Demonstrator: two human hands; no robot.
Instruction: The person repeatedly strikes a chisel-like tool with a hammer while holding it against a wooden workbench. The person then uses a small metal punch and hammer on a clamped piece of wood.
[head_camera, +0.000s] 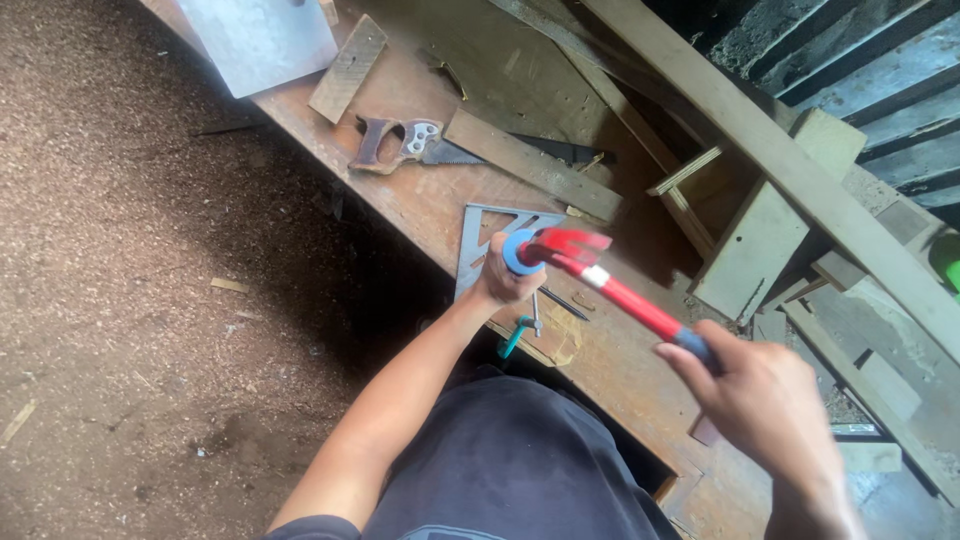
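The right hand (765, 400) has its grip closed around the lower end of a red-handled claw hammer (600, 280), fingers wrapped over the dark part of the handle, with the red shaft running up and to the left from the fist to the red head. The left hand (505, 280) is closed near the hammer's head, its grip holding a blue roll of tape (517, 250) pressed right against the head; whether the tape is wound onto the hammer or only held beside it cannot be told. Both hands and the hammer are held above a worn brown wooden table (420, 200). Just behind the left hand a grey metal triangular square (490, 235) lies flat on the table, partly hidden by the hand. Below the left hand a small teal clamp (515, 335) sits at the table's near edge, with a thin dark nail or rod (565, 303) close by. Farther back lies a handsaw (410, 142) with a worn wooden handle, its blade crossed by a flat wooden slat (530, 165). A shorter wooden offcut (348, 68) and a pale grey sheet (260, 38) lie at the far end. To the right, planks and boards (760, 240) are stacked loosely. The ground on the left is covered in sawdust (120, 250).
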